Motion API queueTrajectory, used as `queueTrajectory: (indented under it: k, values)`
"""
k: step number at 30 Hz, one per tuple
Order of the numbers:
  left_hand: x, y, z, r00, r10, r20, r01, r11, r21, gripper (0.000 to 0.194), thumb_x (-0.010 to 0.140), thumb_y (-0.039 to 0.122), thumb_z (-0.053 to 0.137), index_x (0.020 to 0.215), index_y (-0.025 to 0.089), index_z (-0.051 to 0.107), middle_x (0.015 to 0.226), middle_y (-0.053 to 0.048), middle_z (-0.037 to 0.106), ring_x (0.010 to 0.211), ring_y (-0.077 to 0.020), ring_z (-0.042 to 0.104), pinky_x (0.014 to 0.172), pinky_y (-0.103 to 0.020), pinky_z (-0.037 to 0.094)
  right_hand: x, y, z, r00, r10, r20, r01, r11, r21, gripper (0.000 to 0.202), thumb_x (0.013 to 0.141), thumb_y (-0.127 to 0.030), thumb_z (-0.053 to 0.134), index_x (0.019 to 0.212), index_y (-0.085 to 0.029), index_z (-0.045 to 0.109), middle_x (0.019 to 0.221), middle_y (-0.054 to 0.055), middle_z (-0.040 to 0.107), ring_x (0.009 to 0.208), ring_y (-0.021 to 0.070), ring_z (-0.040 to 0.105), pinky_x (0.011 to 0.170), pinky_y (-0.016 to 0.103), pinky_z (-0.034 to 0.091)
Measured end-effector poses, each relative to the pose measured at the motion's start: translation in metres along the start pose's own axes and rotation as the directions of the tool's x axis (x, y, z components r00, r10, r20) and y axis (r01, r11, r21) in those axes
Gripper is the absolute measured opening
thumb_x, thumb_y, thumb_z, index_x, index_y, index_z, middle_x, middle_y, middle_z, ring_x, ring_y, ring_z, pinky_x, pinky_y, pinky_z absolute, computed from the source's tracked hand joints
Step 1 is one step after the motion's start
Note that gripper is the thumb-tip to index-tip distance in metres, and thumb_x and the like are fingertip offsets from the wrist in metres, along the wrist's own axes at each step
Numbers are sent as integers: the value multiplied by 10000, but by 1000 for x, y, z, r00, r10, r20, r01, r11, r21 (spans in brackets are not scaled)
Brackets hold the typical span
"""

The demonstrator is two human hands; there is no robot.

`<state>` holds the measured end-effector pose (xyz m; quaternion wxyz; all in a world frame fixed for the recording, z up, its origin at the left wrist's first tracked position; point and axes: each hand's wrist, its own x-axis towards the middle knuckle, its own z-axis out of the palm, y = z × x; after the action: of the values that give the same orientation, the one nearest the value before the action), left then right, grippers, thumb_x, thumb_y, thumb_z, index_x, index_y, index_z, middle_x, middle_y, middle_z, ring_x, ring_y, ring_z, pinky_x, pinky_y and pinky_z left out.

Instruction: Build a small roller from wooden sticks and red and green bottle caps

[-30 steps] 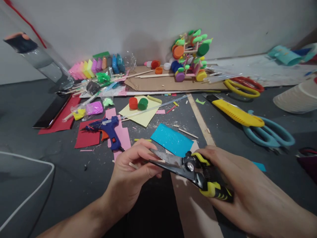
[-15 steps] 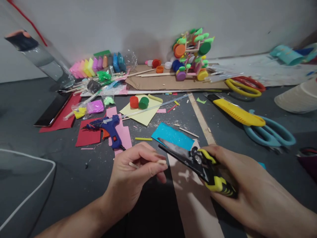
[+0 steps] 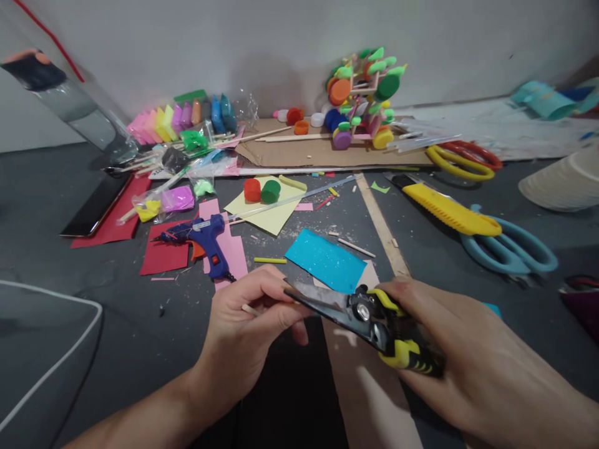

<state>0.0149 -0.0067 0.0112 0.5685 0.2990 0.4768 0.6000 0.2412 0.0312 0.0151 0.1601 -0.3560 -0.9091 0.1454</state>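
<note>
My left hand (image 3: pixel 255 330) pinches a thin wooden stick (image 3: pixel 251 310) between thumb and fingers. The stick's right end is hidden behind the blades at my fingertips. In my right hand (image 3: pixel 453 349) is a pair of snips (image 3: pixel 362 312) with black and yellow handles, its blades pointing left. The blades reach the thumb and forefinger of my left hand, and they look nearly closed. Just beyond the blades lies a blue paper piece (image 3: pixel 325 259) dusted with crumbs. A strip of pale card (image 3: pixel 369 386) runs under the snips toward me.
A blue glue gun (image 3: pixel 213 240) rests on pink and red paper at left. Red and green caps (image 3: pixel 262 191) sit on yellow paper. To the right lie a yellow cutter (image 3: pixel 449 209) and blue-handled scissors (image 3: pixel 515 246). Colourful wheeled models (image 3: pixel 362 103) stand at the back; a white cable (image 3: pixel 56 293) curves at left.
My right hand has brought the snips left, so the blades now meet the stick's end at my left fingertips. The blades have come closer together. My left hand has barely moved.
</note>
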Motion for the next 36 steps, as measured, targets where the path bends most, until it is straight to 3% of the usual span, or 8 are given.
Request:
queueTrajectory:
  k: [4, 9, 16, 23, 26, 30, 33, 36]
  values:
    - [0, 2, 1, 1000, -26, 9, 26, 999, -23, 240, 655, -42, 736, 558, 177, 719, 641, 45, 653, 441, -70, 638, 440, -154, 536, 2, 1, -1, 1000, 11, -19, -12, 1000, -7, 100, 839, -256, 548, 919, -241, 490, 704, 27, 640, 542, 205, 622, 446, 297, 473]
    - [2, 1, -2, 997, 9, 82, -9, 1000, 1, 196, 693, 5, 752, 659, 195, 788, 676, 16, 678, 461, -87, 649, 451, -177, 548, 4, 5, -5, 1000, 23, -11, -22, 998, 63, 234, 872, -335, 575, 1062, -233, 484, 807, 42, 688, 600, 210, 664, 480, 304, 526]
    - [1, 5, -5, 990, 40, 138, -50, 996, 76, 225, 746, 22, 748, 680, 229, 810, 705, 8, 664, 481, -56, 594, 461, -155, 506, 3, 6, -6, 1000, 6, 25, -7, 999, 48, 248, 871, -348, 573, 1084, -249, 494, 952, 94, 705, 751, 277, 713, 528, 363, 567]
    - [3, 6, -4, 989, 68, 133, -94, 974, 204, 256, 728, -1, 727, 593, 210, 781, 576, 21, 603, 470, -73, 546, 442, -174, 454, 1, 6, -6, 1000, 9, 23, -10, 999, 53, 179, 836, -270, 589, 998, -254, 517, 801, 40, 674, 645, 237, 673, 479, 319, 511]
    - [3, 6, -4, 991, 43, 123, -66, 980, 187, 248, 719, 14, 742, 569, 211, 767, 557, 22, 596, 477, -80, 546, 449, -179, 455, 2, 5, -6, 1000, 3, -16, -2, 1000, 31, 159, 861, -299, 578, 997, -240, 521, 765, 34, 671, 626, 231, 671, 471, 308, 503]
    - [1, 4, -6, 988, -9, 152, -8, 994, 113, 175, 779, 76, 732, 722, 224, 806, 653, 6, 674, 506, -77, 575, 472, -171, 472, 5, 6, -7, 998, 53, -32, -51, 996, 67, 196, 885, -342, 573, 1038, -230, 524, 773, 43, 685, 615, 224, 672, 475, 306, 523]
    - [-1, 2, -7, 974, -122, 189, 114, 992, 54, 106, 860, 156, 694, 902, 208, 777, 609, 12, 670, 476, -70, 542, 458, -159, 429, 7, 7, -6, 991, 129, -20, -127, 988, 85, 180, 869, -316, 573, 1023, -242, 515, 786, 47, 686, 607, 221, 659, 496, 322, 538]
    - [0, 0, -6, 925, -264, 273, 290, 955, -61, 54, 921, 241, 642, 948, 200, 663, 611, 16, 671, 433, -60, 526, 412, -140, 312, 8, 11, -3, 982, 188, -22, -188, 982, 29, 183, 859, -336, 574, 1005, -239, 520, 815, 62, 680, 648, 234, 661, 523, 335, 538]
